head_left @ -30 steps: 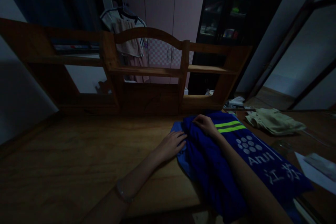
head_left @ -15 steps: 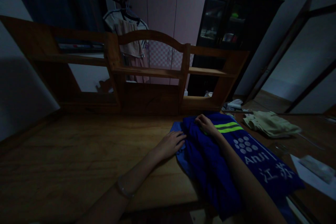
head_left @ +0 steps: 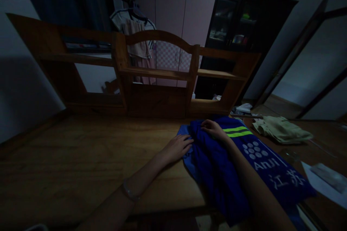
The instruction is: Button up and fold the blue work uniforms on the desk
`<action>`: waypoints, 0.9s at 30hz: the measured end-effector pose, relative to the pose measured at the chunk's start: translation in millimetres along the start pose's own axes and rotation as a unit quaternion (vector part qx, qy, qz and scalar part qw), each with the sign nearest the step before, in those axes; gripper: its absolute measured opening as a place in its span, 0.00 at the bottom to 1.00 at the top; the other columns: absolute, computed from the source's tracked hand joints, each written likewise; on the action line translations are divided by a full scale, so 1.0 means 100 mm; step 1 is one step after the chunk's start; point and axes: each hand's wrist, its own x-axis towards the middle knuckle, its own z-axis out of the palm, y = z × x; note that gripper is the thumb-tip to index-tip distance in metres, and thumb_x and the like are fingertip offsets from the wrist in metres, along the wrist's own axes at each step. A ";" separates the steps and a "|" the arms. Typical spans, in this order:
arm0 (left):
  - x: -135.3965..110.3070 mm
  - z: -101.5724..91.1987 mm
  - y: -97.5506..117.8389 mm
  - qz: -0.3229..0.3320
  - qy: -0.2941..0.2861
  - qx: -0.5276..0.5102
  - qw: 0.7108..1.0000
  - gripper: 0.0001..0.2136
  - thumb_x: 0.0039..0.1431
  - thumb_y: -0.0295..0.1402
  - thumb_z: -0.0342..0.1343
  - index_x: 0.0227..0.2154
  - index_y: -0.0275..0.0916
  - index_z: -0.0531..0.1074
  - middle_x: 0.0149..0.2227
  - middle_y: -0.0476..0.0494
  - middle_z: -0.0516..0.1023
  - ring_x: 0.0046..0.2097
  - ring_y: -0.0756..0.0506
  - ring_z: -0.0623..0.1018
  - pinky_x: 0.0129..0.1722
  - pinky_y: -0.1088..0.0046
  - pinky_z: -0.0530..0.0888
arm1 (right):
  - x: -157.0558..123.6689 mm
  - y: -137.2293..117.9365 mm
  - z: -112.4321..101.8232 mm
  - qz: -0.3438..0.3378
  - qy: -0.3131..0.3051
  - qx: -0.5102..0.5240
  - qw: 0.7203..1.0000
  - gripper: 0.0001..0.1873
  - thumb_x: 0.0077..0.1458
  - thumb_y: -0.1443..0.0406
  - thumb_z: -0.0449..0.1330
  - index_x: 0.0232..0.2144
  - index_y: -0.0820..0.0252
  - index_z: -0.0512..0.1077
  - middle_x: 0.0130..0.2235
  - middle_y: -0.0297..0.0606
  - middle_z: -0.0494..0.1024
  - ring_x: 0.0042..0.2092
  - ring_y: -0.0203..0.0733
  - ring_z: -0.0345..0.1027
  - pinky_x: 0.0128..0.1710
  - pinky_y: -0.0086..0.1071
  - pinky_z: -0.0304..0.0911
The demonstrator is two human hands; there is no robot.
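A folded dark blue work jacket [head_left: 217,173] lies on the desk at centre right, with yellow-green and grey stripes and white "ANJI" lettering. Lighter blue cloth [head_left: 187,160] shows from under its left side. My left hand [head_left: 177,148] lies flat at that left edge, fingers stretched out and touching the cloth. Resting on the upper part of the jacket, my right hand [head_left: 213,129] has its fingers loosely bent and apart. My right forearm crosses over the jacket and hides part of it.
A wooden shelf unit [head_left: 157,75] stands along the desk's back edge. Pale green folded cloth [head_left: 282,129] lies at the right, near a white sheet [head_left: 325,184] with a clear packet on it. Clothes [head_left: 135,36] hang behind the shelf.
The view has shifted slightly, moving the scene a little to the right. My right hand's fingers look somewhat flatter on the jacket; my left hand stays at its edge.
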 end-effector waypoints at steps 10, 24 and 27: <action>-0.01 0.02 -0.01 0.000 -0.003 -0.002 1.000 0.18 0.66 0.39 0.40 0.55 0.47 0.66 0.57 0.44 0.66 0.57 0.44 0.66 0.59 0.63 0.61 | -0.01 -0.09 0.06 -0.023 0.029 -0.035 0.999 0.09 0.50 0.60 0.60 0.33 0.58 0.71 0.33 0.37 0.75 0.35 0.40 0.69 0.36 0.31 0.63; -0.02 -0.01 0.01 0.010 -0.002 0.006 1.000 0.18 0.66 0.38 0.39 0.55 0.45 0.65 0.56 0.43 0.66 0.57 0.44 0.66 0.58 0.63 0.62 | 0.02 -0.08 0.08 -0.026 0.026 -0.068 0.997 0.05 0.53 0.63 0.56 0.31 0.58 0.70 0.34 0.38 0.74 0.37 0.40 0.68 0.37 0.31 0.61; -0.02 -0.01 0.01 0.009 -0.003 0.003 1.000 0.18 0.66 0.38 0.39 0.56 0.45 0.64 0.56 0.43 0.66 0.57 0.44 0.66 0.59 0.62 0.61 | 0.00 -0.07 0.06 -0.008 0.035 -0.073 0.997 0.06 0.54 0.62 0.56 0.32 0.58 0.69 0.33 0.37 0.75 0.35 0.40 0.68 0.35 0.30 0.61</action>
